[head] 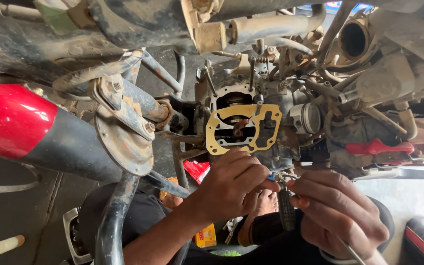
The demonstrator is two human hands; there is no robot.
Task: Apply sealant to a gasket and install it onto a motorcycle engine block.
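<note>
Gasket (244, 128), tan, was seated on engine block (231, 98), studs crowding its edges; left hand (234, 184) pinched blue-tipped tool (271, 177), right hand (337, 208) gripped black handle (286, 211); red packet (197, 170) lay below

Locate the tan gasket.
In the head view, the tan gasket sits centre frame on the engine block, just above the left hand, left of the piston.

The single head-worn camera looked from close by, low beside the motorcycle engine (251, 122), facing its open crankcase; the frame (123, 196) stood near left, the hands nearest below.
</note>
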